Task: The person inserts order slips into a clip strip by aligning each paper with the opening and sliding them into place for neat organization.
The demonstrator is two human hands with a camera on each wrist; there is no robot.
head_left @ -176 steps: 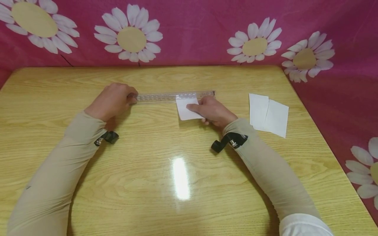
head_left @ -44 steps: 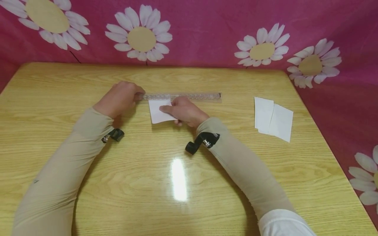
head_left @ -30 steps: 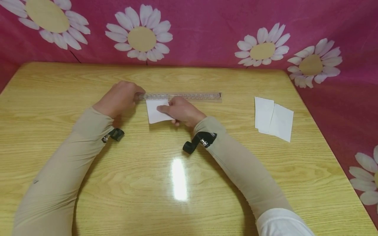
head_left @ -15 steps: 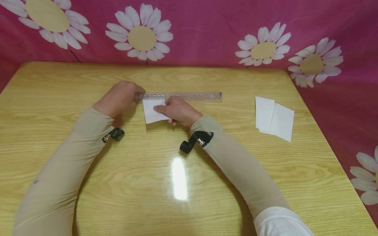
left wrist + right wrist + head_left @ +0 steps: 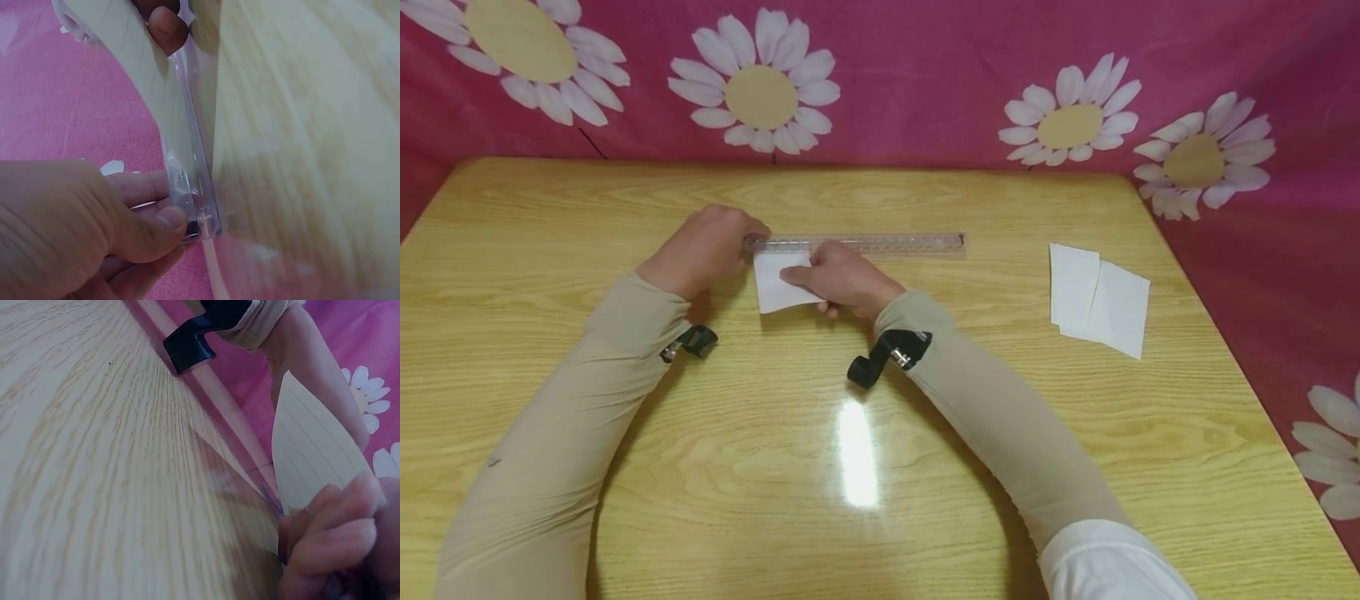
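My left hand (image 5: 703,250) pinches the left end of a long clear plastic strip (image 5: 910,243), ruler-like with fine marks along it. In the left wrist view, that end looks like a see-through channel (image 5: 190,187) with a dark bit at its tip, between thumb and fingers. My right hand (image 5: 848,279) pinches a small white sheet of paper (image 5: 775,287), thumb on top, fingers below. The sheet's far edge overlaps the strip close to my left fingers; whether it sits inside the channel I cannot tell. Faint ruled lines show on the paper (image 5: 309,447) in the right wrist view.
Two white paper pieces (image 5: 1105,304) overlap at the right of the wood-grain table (image 5: 737,467). Behind and to the right hangs a pink cloth (image 5: 910,83) with large daisies. Black wrist mounts (image 5: 868,368) stick out from both sleeves.
My right hand has slid the white paper leftward along the clear strip, from near its right end to beside my left fingers. My left hand has kept its grip on the strip's end.
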